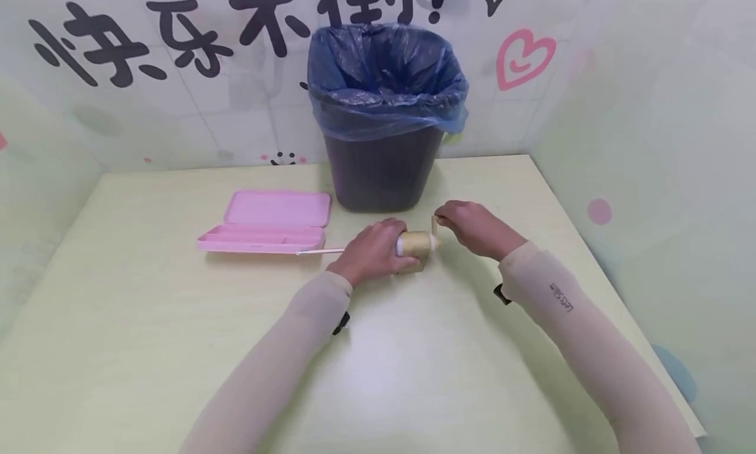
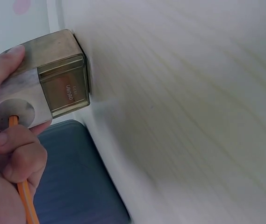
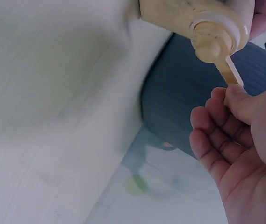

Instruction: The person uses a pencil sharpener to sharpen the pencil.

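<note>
A yellowish hand-crank pencil sharpener [image 1: 416, 244] rests on the table in front of the bin, its see-through shavings drawer [image 2: 65, 88] visible in the left wrist view. My left hand [image 1: 372, 252] grips the sharpener. Fingers of that same hand also curl round an orange pencil [image 2: 27, 203], whose end sits in the sharpener's round hole. Over on the crank side, my right hand [image 1: 472, 227] pinches the end of the crank handle [image 3: 228, 70] between thumb and fingertips. The pencil's tip is hidden inside the sharpener.
A pink pencil case [image 1: 277, 209] lies with its lid raised, left of the hands. Behind them stands a dark bin [image 1: 378, 172] lined with a blue plastic bag [image 1: 390, 116]. Walls border the table [image 1: 147, 349] at the back and right.
</note>
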`<state>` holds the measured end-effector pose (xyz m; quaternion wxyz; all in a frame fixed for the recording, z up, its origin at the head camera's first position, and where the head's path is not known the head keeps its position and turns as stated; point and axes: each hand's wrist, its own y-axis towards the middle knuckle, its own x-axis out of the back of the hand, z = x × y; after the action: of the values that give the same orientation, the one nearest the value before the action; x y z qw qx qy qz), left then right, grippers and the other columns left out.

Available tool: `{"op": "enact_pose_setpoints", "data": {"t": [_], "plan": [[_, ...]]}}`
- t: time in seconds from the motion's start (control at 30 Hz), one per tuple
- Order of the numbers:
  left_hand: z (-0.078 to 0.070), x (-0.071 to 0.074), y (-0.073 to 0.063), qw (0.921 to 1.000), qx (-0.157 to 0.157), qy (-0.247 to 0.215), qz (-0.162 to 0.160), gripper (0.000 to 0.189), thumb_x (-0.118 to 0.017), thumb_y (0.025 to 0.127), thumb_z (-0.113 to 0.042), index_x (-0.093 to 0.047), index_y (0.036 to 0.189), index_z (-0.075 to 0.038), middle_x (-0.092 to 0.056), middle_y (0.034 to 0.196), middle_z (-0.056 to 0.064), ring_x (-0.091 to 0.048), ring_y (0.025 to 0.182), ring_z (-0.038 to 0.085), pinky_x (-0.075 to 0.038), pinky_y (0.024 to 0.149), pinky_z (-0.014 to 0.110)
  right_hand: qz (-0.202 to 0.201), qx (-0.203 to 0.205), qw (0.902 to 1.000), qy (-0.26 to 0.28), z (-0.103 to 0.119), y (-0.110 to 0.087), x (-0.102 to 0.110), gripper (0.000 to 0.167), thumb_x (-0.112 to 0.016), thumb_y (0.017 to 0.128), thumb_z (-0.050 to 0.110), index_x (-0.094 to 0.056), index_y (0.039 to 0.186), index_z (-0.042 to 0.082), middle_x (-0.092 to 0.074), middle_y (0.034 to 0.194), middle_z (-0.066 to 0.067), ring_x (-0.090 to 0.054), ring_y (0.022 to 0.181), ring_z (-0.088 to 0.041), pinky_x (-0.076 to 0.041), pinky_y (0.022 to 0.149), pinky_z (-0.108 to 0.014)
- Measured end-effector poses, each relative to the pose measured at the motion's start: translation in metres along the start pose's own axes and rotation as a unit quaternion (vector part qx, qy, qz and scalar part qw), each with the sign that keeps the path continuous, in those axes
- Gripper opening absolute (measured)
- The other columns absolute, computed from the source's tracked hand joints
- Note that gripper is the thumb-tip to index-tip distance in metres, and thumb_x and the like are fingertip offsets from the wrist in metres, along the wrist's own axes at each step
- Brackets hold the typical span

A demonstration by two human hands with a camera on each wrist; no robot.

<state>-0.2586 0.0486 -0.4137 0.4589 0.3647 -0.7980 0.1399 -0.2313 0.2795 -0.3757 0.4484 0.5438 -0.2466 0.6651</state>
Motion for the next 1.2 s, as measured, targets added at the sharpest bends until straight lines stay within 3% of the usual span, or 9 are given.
{"op": "enact_pose_setpoints", "data": {"t": [0.3, 0.57, 0.67, 0.97, 1.2], "plan": [[0.006, 0.001, 0.000, 0.9999, 0.007, -0.009, 0.002, 0.047, -0.082, 0.080, -0.038, -0.061, 0.108, -0.006, -0.059, 0.092, 0.001, -0.057, 0.073, 0.016, -0.046, 0.060, 0.028, 0.017, 0.039, 0.9991, 0.006, 0.020, -0.026, 0.006, 0.011, -0.062, 0.095, -0.002, -0.068, 0.104, -0.003, -0.068, 0.094, -0.010, -0.067, 0.088, -0.024, -0.054, 0.081, -0.038], [0.007, 0.003, 0.000, 0.9999, 0.012, -0.010, 0.000, 0.049, -0.083, 0.080, -0.038, -0.061, 0.109, -0.006, -0.059, 0.092, 0.001, -0.056, 0.073, 0.017, -0.046, 0.061, 0.029, 0.085, 0.041, 0.9947, 0.042, 0.020, -0.041, -0.025, 0.005, -0.063, 0.095, 0.001, -0.065, 0.091, 0.002, -0.061, 0.078, -0.003, -0.052, 0.070, -0.011, -0.049, 0.068, -0.031], [0.006, 0.001, 0.001, 1.0000, 0.006, -0.008, 0.000, 0.048, -0.083, 0.080, -0.038, -0.061, 0.108, -0.006, -0.059, 0.092, 0.001, -0.056, 0.073, 0.017, -0.046, 0.062, 0.029, 0.090, 0.033, 0.9943, 0.045, 0.015, -0.040, -0.036, 0.007, -0.064, 0.095, 0.001, -0.065, 0.089, 0.004, -0.060, 0.078, -0.001, -0.051, 0.071, -0.011, -0.048, 0.068, -0.031], [0.005, -0.001, 0.001, 1.0000, 0.000, 0.000, -0.002, 0.047, -0.083, 0.079, -0.039, -0.061, 0.107, -0.007, -0.058, 0.092, 0.000, -0.055, 0.073, 0.017, -0.045, 0.062, 0.028, 0.069, 0.000, 0.9963, 0.052, -0.001, -0.026, -0.051, 0.007, -0.064, 0.096, 0.005, -0.069, 0.100, 0.001, -0.071, 0.092, -0.009, -0.068, 0.088, -0.024, -0.054, 0.080, -0.039], [0.004, 0.000, 0.000, 1.0000, -0.006, -0.006, 0.002, 0.047, -0.082, 0.080, -0.038, -0.061, 0.108, -0.006, -0.059, 0.094, 0.001, -0.055, 0.075, 0.017, -0.045, 0.063, 0.029, 0.051, -0.021, 0.9981, 0.026, -0.011, -0.010, -0.051, 0.008, -0.063, 0.094, -0.001, -0.065, 0.087, 0.002, -0.065, 0.081, -0.007, -0.065, 0.078, -0.024, -0.053, 0.074, -0.040]]}}
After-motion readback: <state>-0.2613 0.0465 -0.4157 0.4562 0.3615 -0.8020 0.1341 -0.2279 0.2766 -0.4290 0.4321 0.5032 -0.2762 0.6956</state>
